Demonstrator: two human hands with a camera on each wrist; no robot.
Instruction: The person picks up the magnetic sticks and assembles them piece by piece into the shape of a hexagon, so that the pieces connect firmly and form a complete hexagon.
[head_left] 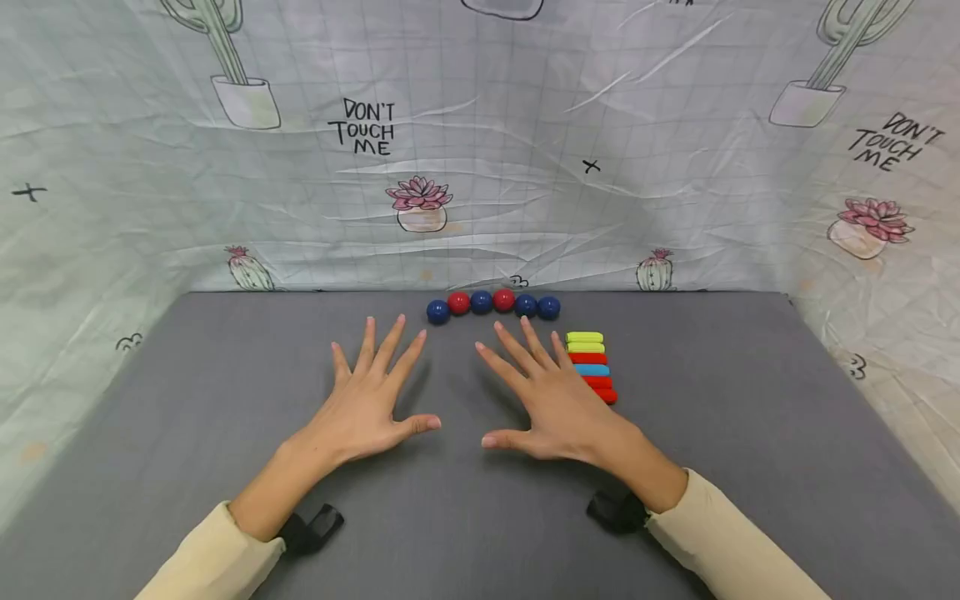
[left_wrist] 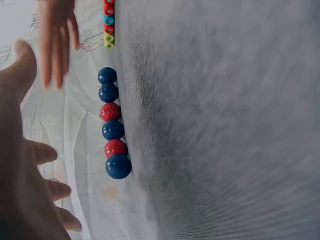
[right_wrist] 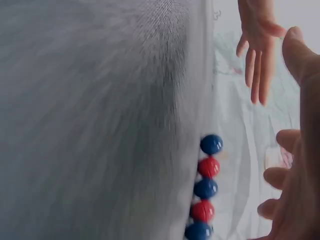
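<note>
Both hands hover over the grey table with fingers spread, holding nothing. My left hand (head_left: 369, 408) is left of centre, its fingertips short of a row of balls. My right hand (head_left: 558, 408) is right of centre and partly covers a column of coloured tubes. The glossy balls stand in a slightly curved row at the back: a blue ball (head_left: 438, 312) at the left end, then red (head_left: 459, 302), blue (head_left: 482, 302), red (head_left: 504, 300), and two blue ones at the right (head_left: 549, 307). Yellow (head_left: 585, 337), red and blue (head_left: 592, 370) tubes lie stacked front to back.
A grey cloth covers the table (head_left: 225, 375). White printed sheeting (head_left: 525, 208) with cactus drawings rises behind and at both sides. A black strap (head_left: 311, 529) is on the left wrist and another black strap (head_left: 618, 510) on the right, beside cream sleeves (head_left: 727, 533).
</note>
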